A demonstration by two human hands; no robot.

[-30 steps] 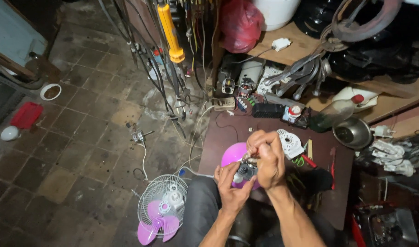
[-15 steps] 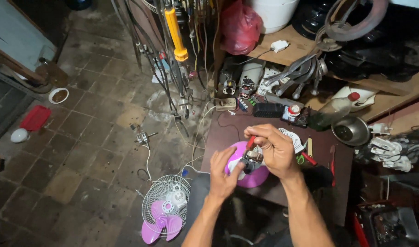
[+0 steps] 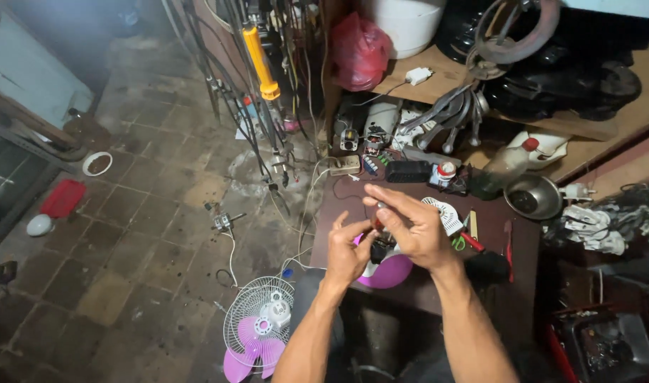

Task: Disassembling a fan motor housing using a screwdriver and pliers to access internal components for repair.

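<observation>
My left hand (image 3: 347,252) and my right hand (image 3: 408,227) meet above a dark brown table (image 3: 512,280), both gripping a small dark motor part (image 3: 381,245) with a red bit on it. Most of that part is hidden by my fingers. Just below the hands lies a purple round fan housing (image 3: 392,271) on the table's front edge. A white vented fan cover (image 3: 445,215) rests right of my right hand.
A wire fan grille with purple blades (image 3: 257,330) lies on the tiled floor at lower left. Pliers with red handles (image 3: 467,241), a metal bowl (image 3: 531,196), a plastic bottle (image 3: 505,164) and a power strip (image 3: 344,165) crowd the table. Cables hang at the back; shelves hold clutter.
My hands have risen slightly and come apart a little around the motor part. The view has shifted a bit toward the left.
</observation>
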